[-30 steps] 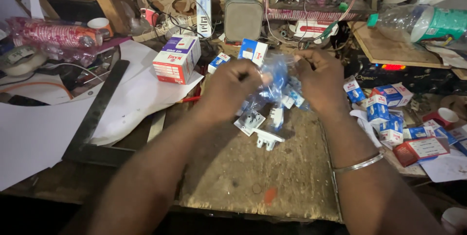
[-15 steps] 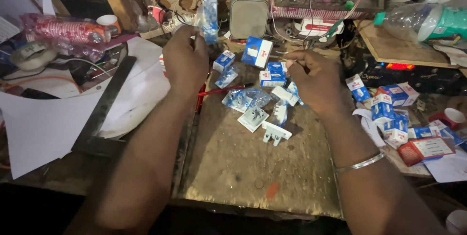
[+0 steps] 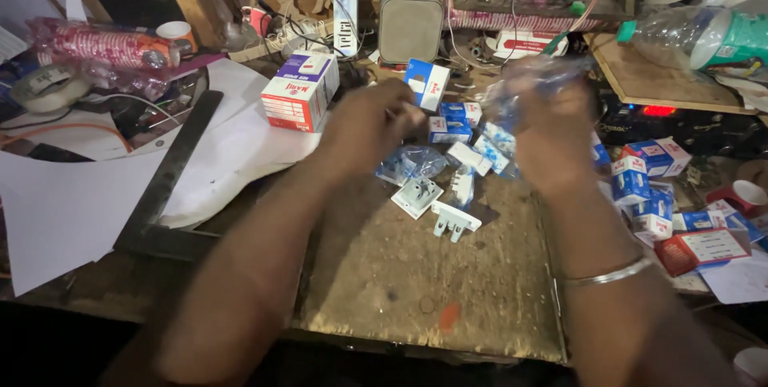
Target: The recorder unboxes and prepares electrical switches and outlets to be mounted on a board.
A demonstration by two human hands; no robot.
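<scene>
Crinkled clear plastic bag point(image 3: 534, 76) raised above small blue-and-white cardboard boxes point(image 3: 458, 119), pinched in right hand point(image 3: 552, 135), wrist bent upward. Left hand point(image 3: 370, 124) held low beside the boxes, fingers curled; grip blurred, cannot tell.

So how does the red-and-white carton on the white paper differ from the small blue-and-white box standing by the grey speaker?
The red-and-white carton is clearly larger than the small blue-and-white box. The carton rests on the white paper sheet; the blue box sits on the bare worn wooden board amid other packets. The carton lies clear of both hands; the blue box is just beyond the left hand. Both are closed cardboard boxes.
</scene>
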